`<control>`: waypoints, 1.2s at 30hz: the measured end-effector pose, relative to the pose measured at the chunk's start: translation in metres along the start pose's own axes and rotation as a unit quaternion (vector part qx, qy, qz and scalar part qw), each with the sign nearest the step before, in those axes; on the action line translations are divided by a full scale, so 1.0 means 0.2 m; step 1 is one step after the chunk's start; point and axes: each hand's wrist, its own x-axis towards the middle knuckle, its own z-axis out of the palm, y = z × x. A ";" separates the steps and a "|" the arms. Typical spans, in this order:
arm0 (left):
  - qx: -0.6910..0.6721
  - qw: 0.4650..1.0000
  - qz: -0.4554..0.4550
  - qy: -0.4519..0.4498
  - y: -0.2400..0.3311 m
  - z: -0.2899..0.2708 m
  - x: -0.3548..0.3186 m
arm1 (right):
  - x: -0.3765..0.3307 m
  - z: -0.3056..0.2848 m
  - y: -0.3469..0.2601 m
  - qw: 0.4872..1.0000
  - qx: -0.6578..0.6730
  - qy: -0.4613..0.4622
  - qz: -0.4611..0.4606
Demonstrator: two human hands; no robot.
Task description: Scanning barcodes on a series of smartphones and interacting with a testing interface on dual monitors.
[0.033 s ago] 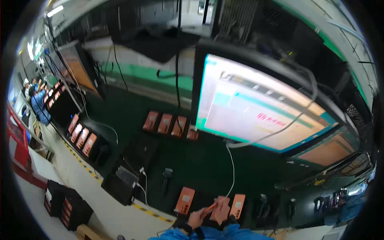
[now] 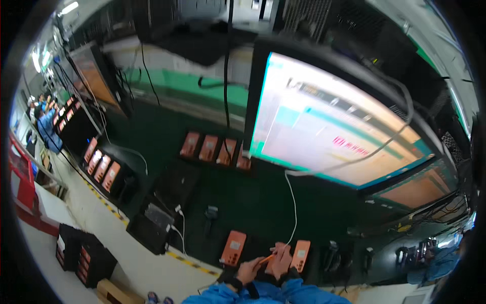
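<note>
Head view, at 6 o'clock: left hand (image 2: 249, 270) and right hand (image 2: 280, 261) close together over the dark bench (image 2: 253, 202), blue sleeves (image 2: 263, 295) entering from the lower edge. Pinched between the fingers, a thin orange stick (image 2: 265, 260), tip toward 2 o'clock; which hand truly clamps it cannot be told, left seeming clenched round its lower end, right curled over the top. Flanked by two orange phones: one (image 2: 233, 248) just at 10 o'clock of the left hand, the other (image 2: 300, 255) touching or just beside the right hand at 3 o'clock. Best handled, by judgement, with the stick kept steady, wrists braced on the bench edge, and small moves so as not to knock either phone. White cable (image 2: 292, 202) dropping from the big monitor (image 2: 334, 137) at 12 o'clock straight toward the right hand, likeliest thing to snag. Further off: row of four orange phones (image 2: 215, 148) at 11 o'clock under the monitor's left edge, black box (image 2: 152, 225) with white plug at 9 o'clock, more phone racks (image 2: 101, 164) at 10 o'clock, black crates (image 2: 83, 256) on the floor at 8 o'clock, another person in blue (image 2: 48, 126) far off at the left rim.
</note>
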 end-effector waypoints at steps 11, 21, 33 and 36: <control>-0.002 0.986 -0.163 0.043 -0.40 0.17 0.09 | -0.08 -0.38 0.45 0.967 -0.033 -0.074 0.242; 0.302 0.899 0.008 0.318 -0.01 -0.40 0.32 | -0.10 -0.38 0.36 0.960 -0.031 -0.128 0.247; 0.096 0.949 -0.129 0.271 -0.21 -0.65 0.34 | -0.03 -0.34 0.51 0.966 0.071 -0.146 0.199; 0.001 0.975 -0.214 0.063 -0.02 -0.40 0.16 | -0.04 -0.33 0.61 0.974 0.034 -0.155 0.163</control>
